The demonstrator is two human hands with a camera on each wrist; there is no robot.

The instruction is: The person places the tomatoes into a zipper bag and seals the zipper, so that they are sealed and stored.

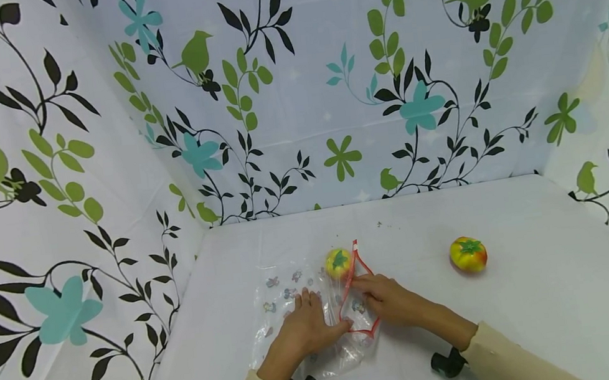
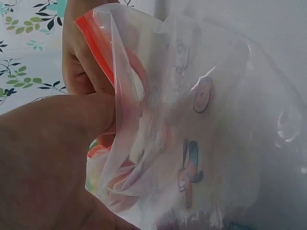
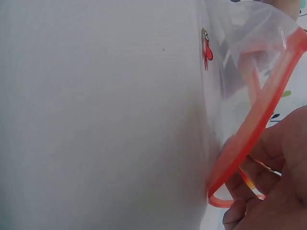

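A clear plastic zip bag (image 1: 281, 330) with a red-edged mouth and small printed cartoon figures lies flat on the table. My left hand (image 1: 307, 324) rests on it with the fingers extended, its thumb reaching to the red edge. From the right, my right hand (image 1: 389, 299) holds the mouth, which gapes; in the right wrist view its bent fingers (image 3: 261, 175) pass behind the red strip (image 3: 256, 117). A yellow toy tomato (image 1: 338, 263) with green leaves sits at the far end of the mouth, overlapped by the red strip.
A second toy tomato (image 1: 468, 255), red and yellow, stands on the white table (image 1: 522, 315) to the right of my right hand. Patterned cloth (image 1: 297, 122) with birds and leaves hangs behind the table and at both sides. Each wrist carries a black mount (image 1: 448, 363).
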